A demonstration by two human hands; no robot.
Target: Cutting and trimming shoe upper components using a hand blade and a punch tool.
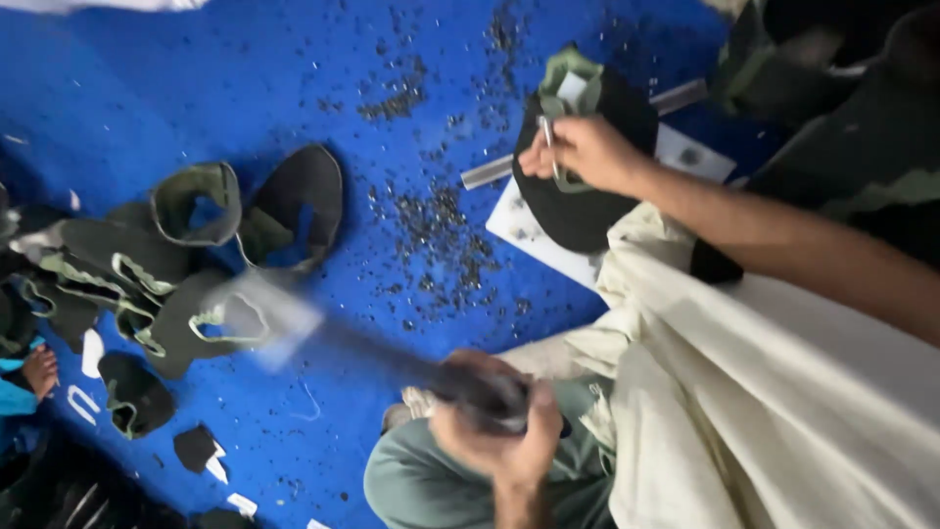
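Observation:
My left hand (pixel 499 436) is closed around the dark handle of a hammer (pixel 392 362), which is blurred by motion. Its pale head (pixel 264 321) is out to the left above the blue mat (pixel 147 88). My right hand (pixel 586 152) pinches a thin metal punch (pixel 548 137) upright on a black shoe-upper piece (pixel 587 211) with a pale green lining. That piece lies on a white board (pixel 519 230), with a metal bar (pixel 490 171) beside it.
Several black and green shoe-upper pieces (pixel 196 264) lie heaped at the left. Small dark punched scraps (pixel 431 225) are scattered over the mat. Another person's foot (pixel 39 370) shows at the left edge. Cream cloth (pixel 764 411) covers my lap, and camouflage fabric (pixel 842 88) is at the top right.

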